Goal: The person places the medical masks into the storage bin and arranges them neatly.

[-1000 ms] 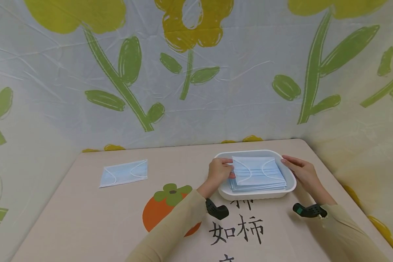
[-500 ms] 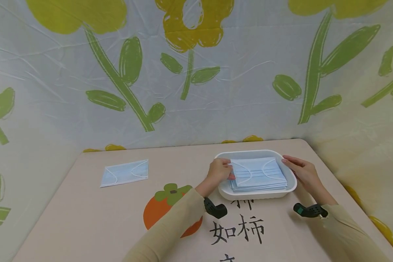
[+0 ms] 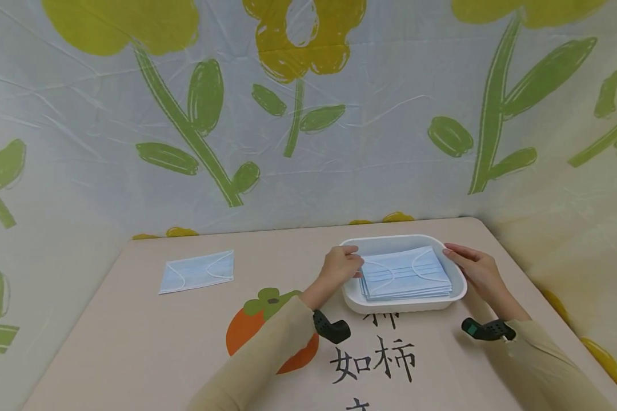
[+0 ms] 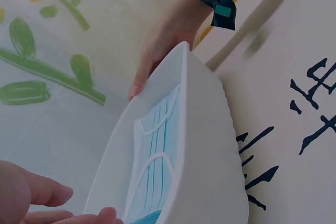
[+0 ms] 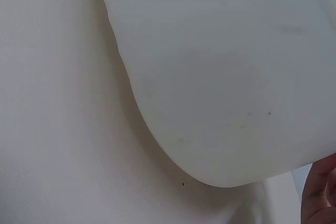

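A white plastic tray [image 3: 406, 307] with rounded corners stands on the right of the table. Inside it lies a stack of light blue disposable face masks [image 3: 406, 274], ear loops showing on the top one. My left hand [image 3: 339, 267] is over the tray's left rim, beside the stack's left edge; in the left wrist view its thumb [image 4: 50, 190] and fingers are apart with nothing between them. At the opposite end, my right hand [image 3: 475, 274] grips the right rim. The right wrist view is filled mostly by the tray's outer wall [image 5: 220, 87].
A single blue face mask [image 3: 197, 272] lies flat at the table's left back. The pinkish table [image 3: 133, 348] bears a printed persimmon [image 3: 244, 334] and black characters. A flower-patterned cloth [image 3: 370, 131] hangs behind and along the sides.
My left hand has let go of the top mask's left edge and drawn back a little to the left. That mask has settled onto the stack. My right hand stays on the rim.
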`<act>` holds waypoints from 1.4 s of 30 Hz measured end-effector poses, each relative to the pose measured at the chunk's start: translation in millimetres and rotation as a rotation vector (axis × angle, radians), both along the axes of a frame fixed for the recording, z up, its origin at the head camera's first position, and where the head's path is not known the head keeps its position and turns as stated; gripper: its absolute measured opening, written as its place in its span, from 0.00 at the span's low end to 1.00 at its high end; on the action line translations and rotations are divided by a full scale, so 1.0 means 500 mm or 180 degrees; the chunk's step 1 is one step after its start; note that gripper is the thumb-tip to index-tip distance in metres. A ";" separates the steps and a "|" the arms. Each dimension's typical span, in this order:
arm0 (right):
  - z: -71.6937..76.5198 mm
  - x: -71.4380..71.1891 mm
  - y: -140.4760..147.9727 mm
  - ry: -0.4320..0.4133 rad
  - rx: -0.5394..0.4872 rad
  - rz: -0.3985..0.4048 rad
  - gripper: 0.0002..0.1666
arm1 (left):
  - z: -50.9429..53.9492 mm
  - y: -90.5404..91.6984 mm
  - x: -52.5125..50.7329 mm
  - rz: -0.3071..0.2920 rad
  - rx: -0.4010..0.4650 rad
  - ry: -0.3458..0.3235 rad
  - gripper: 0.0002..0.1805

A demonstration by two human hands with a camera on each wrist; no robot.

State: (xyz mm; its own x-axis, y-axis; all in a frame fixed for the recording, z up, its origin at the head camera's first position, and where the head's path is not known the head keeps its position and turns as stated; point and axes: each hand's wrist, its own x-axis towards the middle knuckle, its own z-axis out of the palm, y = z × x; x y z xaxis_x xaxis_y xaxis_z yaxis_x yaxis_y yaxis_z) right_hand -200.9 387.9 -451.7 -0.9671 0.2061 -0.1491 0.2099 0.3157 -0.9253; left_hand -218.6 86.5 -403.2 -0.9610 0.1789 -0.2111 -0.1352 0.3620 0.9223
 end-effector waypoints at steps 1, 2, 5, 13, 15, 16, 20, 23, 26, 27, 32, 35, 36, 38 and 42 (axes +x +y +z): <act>0.000 -0.001 0.000 -0.0008 0.0017 0.0001 0.42 | 0.000 -0.002 0.000 -0.0003 0.0022 0.0010 0.22; -0.001 -0.001 0.000 -0.0009 0.0044 0.0008 0.42 | 0.001 -0.005 0.000 -0.0005 0.0049 0.0016 0.22; -0.002 -0.003 -0.001 -0.0013 0.0096 0.0010 0.43 | 0.002 -0.014 0.001 -0.0034 0.0049 0.0064 0.22; -0.005 -0.004 0.000 0.0099 0.0069 0.0014 0.42 | 0.005 -0.041 0.006 -0.0013 0.0064 0.0152 0.19; -0.004 -0.003 0.002 0.0102 0.0058 0.0033 0.42 | 0.005 -0.050 0.007 0.0002 0.0071 0.0177 0.19; -0.003 -0.003 0.003 0.0097 0.0044 0.0037 0.42 | 0.005 -0.054 0.008 0.0003 0.0087 0.0204 0.19; 0.003 -0.004 0.007 0.0059 -0.0054 0.0023 0.42 | 0.005 -0.072 0.012 0.0015 0.0173 0.0316 0.19; 0.005 -0.007 0.009 0.0033 -0.0121 0.0011 0.42 | 0.003 -0.088 0.014 0.0069 0.0257 0.0380 0.20; 0.007 -0.008 0.008 0.0018 -0.0113 0.0006 0.42 | 0.001 -0.104 0.014 0.0155 0.0263 0.0412 0.20; 0.007 -0.009 0.008 0.0011 -0.0101 0.0000 0.42 | 0.000 -0.109 0.014 0.0188 0.0250 0.0428 0.19; 0.004 -0.009 0.006 -0.0022 -0.0055 -0.0028 0.43 | -0.009 -0.136 0.015 0.0355 0.0225 0.0498 0.19; 0.002 -0.008 0.005 -0.0039 -0.0051 -0.0026 0.43 | -0.020 -0.150 0.016 0.0439 0.0277 0.0526 0.18; 0.001 -0.008 0.005 -0.0042 -0.0046 -0.0023 0.43 | -0.024 -0.154 0.017 0.0465 0.0303 0.0537 0.18; 0.001 -0.007 0.004 -0.0043 -0.0060 -0.0024 0.42 | -0.033 -0.162 0.019 0.0506 0.0366 0.0571 0.17; 0.000 -0.006 0.003 -0.0024 -0.0081 -0.0006 0.42 | -0.047 -0.180 0.023 0.0610 0.0540 0.0625 0.17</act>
